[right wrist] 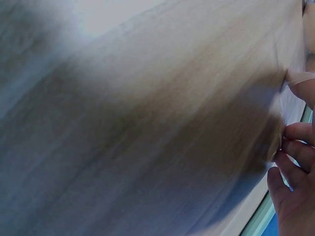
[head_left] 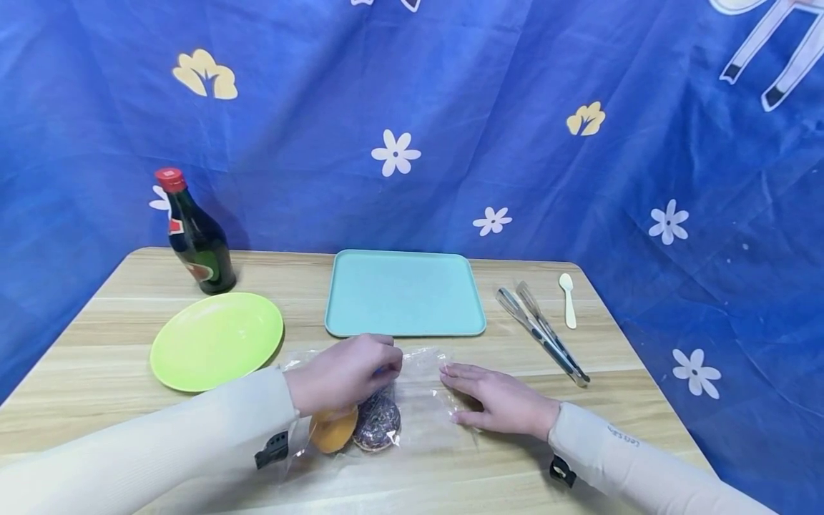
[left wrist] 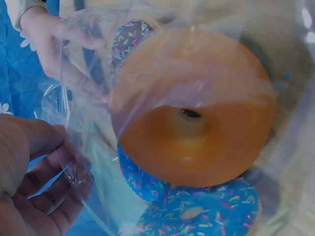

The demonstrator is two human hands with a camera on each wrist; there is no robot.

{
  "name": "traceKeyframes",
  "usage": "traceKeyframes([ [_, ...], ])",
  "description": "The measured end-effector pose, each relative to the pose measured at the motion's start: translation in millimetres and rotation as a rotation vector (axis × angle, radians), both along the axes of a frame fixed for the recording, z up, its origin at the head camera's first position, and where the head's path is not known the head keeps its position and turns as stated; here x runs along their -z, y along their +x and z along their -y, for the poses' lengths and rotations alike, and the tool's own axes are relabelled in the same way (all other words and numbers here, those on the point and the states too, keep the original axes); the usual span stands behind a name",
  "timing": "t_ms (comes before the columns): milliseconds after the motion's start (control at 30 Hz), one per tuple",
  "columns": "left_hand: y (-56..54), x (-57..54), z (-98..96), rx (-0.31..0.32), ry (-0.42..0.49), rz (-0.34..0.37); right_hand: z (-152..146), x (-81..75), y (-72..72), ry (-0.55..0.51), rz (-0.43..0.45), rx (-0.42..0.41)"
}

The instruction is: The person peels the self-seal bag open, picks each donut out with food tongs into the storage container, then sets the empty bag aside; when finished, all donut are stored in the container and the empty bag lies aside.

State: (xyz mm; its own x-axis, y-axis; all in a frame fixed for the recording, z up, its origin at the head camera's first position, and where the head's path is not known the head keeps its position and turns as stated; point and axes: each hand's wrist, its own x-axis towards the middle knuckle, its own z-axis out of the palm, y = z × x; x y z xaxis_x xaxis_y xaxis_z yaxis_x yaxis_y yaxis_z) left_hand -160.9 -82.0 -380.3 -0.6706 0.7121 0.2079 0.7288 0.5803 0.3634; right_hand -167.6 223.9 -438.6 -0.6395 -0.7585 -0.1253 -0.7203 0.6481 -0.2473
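A clear plastic bag (head_left: 421, 393) lies flat at the table's front middle, with several doughnuts inside its left part. Through the film show an orange doughnut (head_left: 332, 434) and a dark sprinkled doughnut (head_left: 378, 423); the left wrist view also has a blue sprinkled doughnut (left wrist: 202, 209) beside the orange one. My left hand (head_left: 344, 372) reaches over the doughnuts and pinches the film between thumb and curled fingers, hiding part of the bag. At the bag's right edge, my right hand (head_left: 498, 400) rests with extended fingers, its fingertips touching the film.
Behind the bag is a light-blue tray (head_left: 405, 295). On the left stand a green oval plate (head_left: 217, 341) and a dark bottle (head_left: 204, 247) with a red cap. Metal tongs (head_left: 543, 336) and a small white spoon (head_left: 569, 300) lie to the right. A blue curtain (head_left: 309, 143) hangs behind the table.
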Motion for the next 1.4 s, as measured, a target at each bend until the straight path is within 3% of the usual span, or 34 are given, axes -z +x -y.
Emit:
traceKeyframes([
  [533, 0.3, -1.3, 2.3, -0.009, 0.025, 0.015, 0.6, -4.4, 0.0, -0.015, 0.018, 0.009],
  [633, 1.1, -1.1, 2.1, -0.013, 0.022, 0.038, -2.9, -8.2, -1.7, -0.110, 0.062, 0.035],
  [767, 2.0, 0.1, 1.3, -0.013, 0.023, 0.058, -14.1, -14.7, -8.8, -0.328, 0.206, 0.116],
  [833, 1.8, 0.7, 1.4, -0.005, 0.026, 0.040, -20.8, -17.0, -14.0, -0.437, 0.291, 0.172],
  [933, 1.6, 1.2, 2.0, 0.000, 0.029, 0.014, -31.9, -17.4, -21.6, -0.515, 0.338, 0.258],
  [1100, 1.0, 2.8, 2.3, 0.004, 0.033, 0.017, -54.5, -17.2, -33.9, -0.528, 0.236, 0.394],
  [1233, -0.2, 3.4, 3.3, 0.002, 0.030, 0.022, -76.4, -18.8, -49.2, -0.521, 0.059, 0.528],
  [1333, -1.2, 3.1, 3.8, -0.001, 0.025, 0.024, -92.7, -17.8, -60.9, -0.421, -0.056, 0.617],
  [1400, -1.7, 2.6, 3.5, 0.002, 0.023, 0.024, -101.7, -15.2, -65.9, -0.335, -0.087, 0.671],
])
